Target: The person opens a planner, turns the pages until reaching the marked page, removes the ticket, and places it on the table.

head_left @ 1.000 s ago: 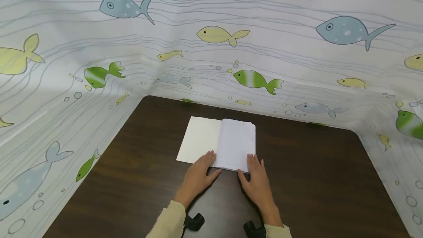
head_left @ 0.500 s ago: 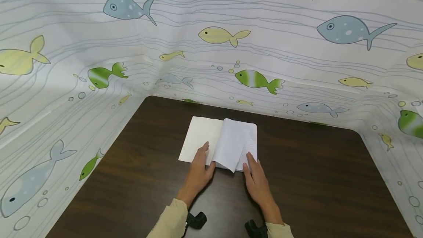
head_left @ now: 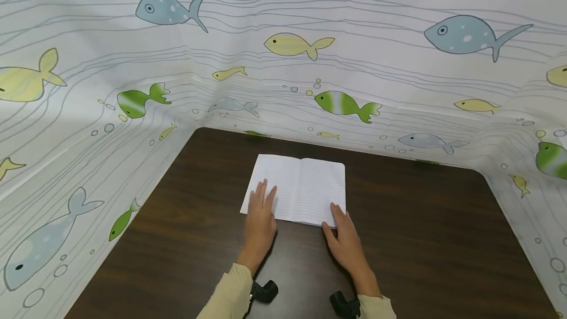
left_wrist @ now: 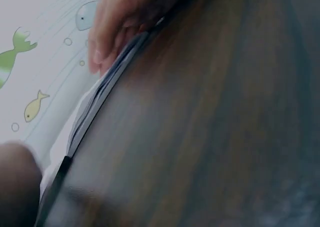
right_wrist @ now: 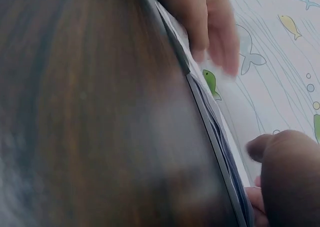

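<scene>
A notebook [head_left: 316, 188] lies spread flat on the dark table, faint ruled lines showing on both white pages. My left hand [head_left: 258, 225] rests on the lower part of the left page with its fingers straight and somewhat spread. At the lower right corner, my right hand [head_left: 347, 242] touches the right page and its edge, fingers extended, thumb by the bottom edge. In the left wrist view the notebook's page edges [left_wrist: 97, 99] appear side-on with the right hand beyond. The right wrist view has those page edges [right_wrist: 215, 119] too, with the left hand at the top.
The brown wooden table [head_left: 425, 240] extends on every side of the notebook. A white sheet printed with fish [head_left: 354, 23] stands around the table's back and sides. Black wrist devices [head_left: 265, 292] are strapped by both sleeves.
A page that was curled up mid-turn half a second ago now lies flat on the left. My left hand has moved left onto it; the right hand has stayed near the lower right corner.
</scene>
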Tool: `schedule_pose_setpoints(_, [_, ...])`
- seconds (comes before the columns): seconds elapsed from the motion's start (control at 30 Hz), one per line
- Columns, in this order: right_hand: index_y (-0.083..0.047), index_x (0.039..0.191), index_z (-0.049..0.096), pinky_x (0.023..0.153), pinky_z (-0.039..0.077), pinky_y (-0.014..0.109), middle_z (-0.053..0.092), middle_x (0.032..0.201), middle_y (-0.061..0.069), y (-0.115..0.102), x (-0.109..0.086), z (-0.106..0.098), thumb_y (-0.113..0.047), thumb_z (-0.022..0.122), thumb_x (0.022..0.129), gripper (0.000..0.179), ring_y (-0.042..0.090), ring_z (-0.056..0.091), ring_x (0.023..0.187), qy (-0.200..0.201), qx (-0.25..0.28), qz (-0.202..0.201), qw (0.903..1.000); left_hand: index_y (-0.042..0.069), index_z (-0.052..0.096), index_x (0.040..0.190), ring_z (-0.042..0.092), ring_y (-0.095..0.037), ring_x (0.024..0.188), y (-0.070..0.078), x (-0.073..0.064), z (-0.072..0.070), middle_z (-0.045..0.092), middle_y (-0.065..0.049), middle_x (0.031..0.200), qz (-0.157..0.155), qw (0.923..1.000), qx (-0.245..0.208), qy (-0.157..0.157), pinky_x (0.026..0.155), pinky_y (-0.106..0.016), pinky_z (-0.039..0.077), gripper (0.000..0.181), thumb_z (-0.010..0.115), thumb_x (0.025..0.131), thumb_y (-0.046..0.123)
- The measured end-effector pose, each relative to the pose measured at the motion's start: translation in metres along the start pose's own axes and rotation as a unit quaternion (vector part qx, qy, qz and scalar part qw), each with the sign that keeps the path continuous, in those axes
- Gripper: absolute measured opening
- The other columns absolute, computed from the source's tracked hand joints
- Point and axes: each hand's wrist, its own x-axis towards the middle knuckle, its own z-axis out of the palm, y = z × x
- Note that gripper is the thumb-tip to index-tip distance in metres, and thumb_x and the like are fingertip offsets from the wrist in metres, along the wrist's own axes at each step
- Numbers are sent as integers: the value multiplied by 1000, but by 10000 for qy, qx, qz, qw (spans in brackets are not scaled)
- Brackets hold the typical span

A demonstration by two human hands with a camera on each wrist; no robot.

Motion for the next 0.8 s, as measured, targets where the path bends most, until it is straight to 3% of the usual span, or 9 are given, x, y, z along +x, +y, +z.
schedule_pose_setpoints(0.07, [7,155,39,122,22,59,42,158,25,0,0,0,-20,61,105,61,41,35,150,11,25,3,10000,-2,56,145,46,-35,144,2,-3,2,51,-19,154,446,9963,-242,-694,118,-52,37,56,65,90,-11])
schedule_pose_setpoints(0.13, [7,156,38,122,22,59,40,160,25,-1,0,-1,-21,61,105,62,41,34,150,40,81,44,9999,-1,56,146,50,-30,142,4,-6,3,54,-16,151,731,9874,-386,-1352,117,-48,39,46,61,100,2])
schedule_pose_setpoints(0.23, [6,158,33,122,21,60,35,162,26,-2,-1,-2,-26,59,107,66,41,29,152,128,103,93,9998,2,58,146,52,-28,141,6,-7,3,57,-13,149,992,9765,-270,-1895,117,-48,38,42,58,105,12])
schedule_pose_setpoints(0.47, [11,158,26,124,16,61,30,163,29,-1,-3,-1,-34,58,107,76,44,24,153,246,-209,192,9993,3,58,146,50,-26,142,7,-9,1,56,-11,151,870,9734,-322,-2095,119,-47,36,42,58,106,16])
schedule_pose_setpoints(0.8, [12,157,27,125,13,60,30,163,27,0,2,-2,-41,60,105,81,38,25,155,-216,-621,326,9973,6,55,149,47,-24,144,7,-5,2,54,-9,152,611,9742,-531,-2106,121,-44,34,48,59,106,27])
